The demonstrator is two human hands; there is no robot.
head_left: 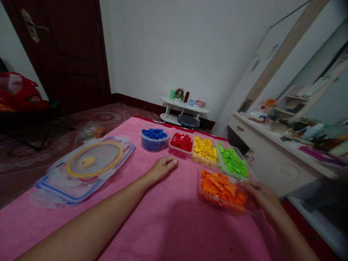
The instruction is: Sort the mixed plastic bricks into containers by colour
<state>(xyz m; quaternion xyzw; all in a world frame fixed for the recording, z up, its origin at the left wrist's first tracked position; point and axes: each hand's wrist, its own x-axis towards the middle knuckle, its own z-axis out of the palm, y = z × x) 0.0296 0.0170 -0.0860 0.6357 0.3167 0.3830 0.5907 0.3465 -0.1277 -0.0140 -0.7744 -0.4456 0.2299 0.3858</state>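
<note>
My right hand (257,192) grips the right rim of a clear plastic container (200,194) full of orange building bricks (221,188). The container and hand are slightly blurred. Toward the middle of the pink cloth lies my left hand (163,166), its fingers curled together with nothing visible in them. Beyond the hands stand more clear containers in a row. They hold blue bricks (154,134), red bricks (181,142), yellow bricks (205,149) and green bricks (233,161).
Stacked container lids (78,194), one rimmed in yellow, lie on the left of the pink cloth (152,224). A cluttered dresser (261,145) stands to the right. Farther back are a small white stand (185,105), a dark door (73,54) and a red bag (24,94).
</note>
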